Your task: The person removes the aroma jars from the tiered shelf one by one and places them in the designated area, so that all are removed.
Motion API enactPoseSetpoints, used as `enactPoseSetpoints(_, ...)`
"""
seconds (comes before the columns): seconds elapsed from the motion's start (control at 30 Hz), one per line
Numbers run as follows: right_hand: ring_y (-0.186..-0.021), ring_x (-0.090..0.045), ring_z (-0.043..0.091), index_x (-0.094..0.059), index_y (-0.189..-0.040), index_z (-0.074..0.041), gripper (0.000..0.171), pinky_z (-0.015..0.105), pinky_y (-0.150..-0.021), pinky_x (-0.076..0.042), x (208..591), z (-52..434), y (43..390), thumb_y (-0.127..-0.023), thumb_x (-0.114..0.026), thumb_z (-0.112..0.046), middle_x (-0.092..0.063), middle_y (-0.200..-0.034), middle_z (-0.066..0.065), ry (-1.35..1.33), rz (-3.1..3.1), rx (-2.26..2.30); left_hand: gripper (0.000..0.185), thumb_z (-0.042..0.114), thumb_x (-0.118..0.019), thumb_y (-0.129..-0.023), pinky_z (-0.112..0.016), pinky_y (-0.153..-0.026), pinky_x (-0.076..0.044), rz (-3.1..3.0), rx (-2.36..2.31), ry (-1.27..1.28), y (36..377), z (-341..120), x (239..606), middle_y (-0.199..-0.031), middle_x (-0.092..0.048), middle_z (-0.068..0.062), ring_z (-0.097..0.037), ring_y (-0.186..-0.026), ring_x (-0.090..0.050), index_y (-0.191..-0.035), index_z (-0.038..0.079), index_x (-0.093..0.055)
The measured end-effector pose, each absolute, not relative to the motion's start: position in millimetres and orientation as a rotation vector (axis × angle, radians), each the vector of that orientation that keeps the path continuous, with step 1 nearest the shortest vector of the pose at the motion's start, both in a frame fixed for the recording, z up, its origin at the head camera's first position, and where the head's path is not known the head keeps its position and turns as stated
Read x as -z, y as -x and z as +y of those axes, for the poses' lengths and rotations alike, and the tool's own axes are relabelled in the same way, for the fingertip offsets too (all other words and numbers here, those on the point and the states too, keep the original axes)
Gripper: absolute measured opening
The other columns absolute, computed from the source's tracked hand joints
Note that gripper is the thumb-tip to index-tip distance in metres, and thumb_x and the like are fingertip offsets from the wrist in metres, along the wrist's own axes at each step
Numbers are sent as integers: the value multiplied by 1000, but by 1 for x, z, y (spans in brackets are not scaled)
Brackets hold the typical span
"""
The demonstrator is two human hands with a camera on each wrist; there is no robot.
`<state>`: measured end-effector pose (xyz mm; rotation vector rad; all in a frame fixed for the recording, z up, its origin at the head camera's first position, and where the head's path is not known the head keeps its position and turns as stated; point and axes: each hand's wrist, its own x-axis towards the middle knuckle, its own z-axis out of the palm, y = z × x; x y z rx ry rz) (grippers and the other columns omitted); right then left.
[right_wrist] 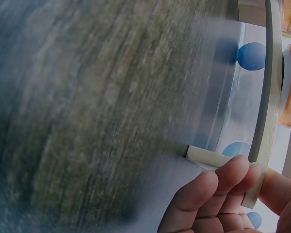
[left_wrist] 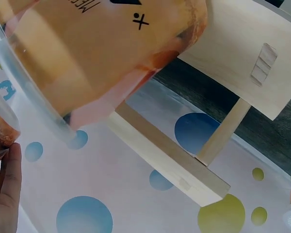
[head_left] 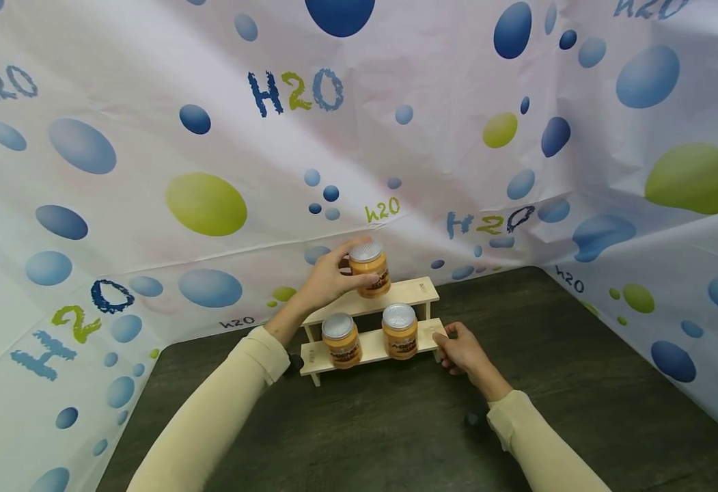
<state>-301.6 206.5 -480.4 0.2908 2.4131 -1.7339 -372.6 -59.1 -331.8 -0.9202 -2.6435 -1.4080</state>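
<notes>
A two-step light wooden stand [head_left: 372, 345] sits on the dark table. My left hand [head_left: 328, 279] holds an orange jar with a silvery lid [head_left: 378, 281] at the upper step, thumb across its front. In the left wrist view, fingertips [left_wrist: 10, 177] show against that jar at the left edge. Two similar jars stand on the lower step, a left one [head_left: 341, 345] and a right one [head_left: 400, 335]. With thumb above and curled fingers below, my right hand [head_left: 462, 352] grips the right end of the lower board [right_wrist: 266, 126].
Behind the stand hangs a white sheet [head_left: 359, 150] with blue and green spots and H2O lettering, close to the upper step. The dark wood-grain table [head_left: 359, 424] extends in front and to the right. The sheet also runs along both sides.
</notes>
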Motion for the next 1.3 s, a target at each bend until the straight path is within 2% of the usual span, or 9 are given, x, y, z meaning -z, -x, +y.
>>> enactPoseSetpoints(0.27,-59,-56,14,-46,-123,-3,31,30,-52,-47,481,207,302,-105,-52,-26,-57,-70,3,-287,2423,1729,80,26,-79,-88,-46,-97,-55,-2630,1429,937,371,-64,328,-139,-55,-11,-33,-122,-61,-156,21,-37)
enactPoseSetpoints(0.5,-58,-56,14,-45,-124,-3,30,30,-51,-47,480,207,302,-105,-52,-26,-57,-70,4,-289,2416,1732,82,22,-80,-87,-48,-98,-53,-2628,1489,916,370,-67,327,-139,-53,-10,-33,-123,-59,-155,19,-35)
enactPoseSetpoints(0.77,-59,-56,14,-46,-124,-3,31,30,-52,-48,480,207,302,-104,-52,-26,-58,-71,4,-289,2422,1724,84,23,-82,-85,-46,-95,-54,-2636,1535,868,368,-71,327,-138,-54,-8,-29,-120,-60,-154,19,-33)
enactPoseSetpoints(1.3,-58,-56,13,-45,-124,-2,31,29,-51,-48,478,205,302,-104,-52,-25,-58,-71,4,-294,2421,1724,86,20,-81,-86,-49,-102,-51,-2618,1560,870,366,-76,322,-140,-53,-12,-32,-124,-58,-155,19,-31)
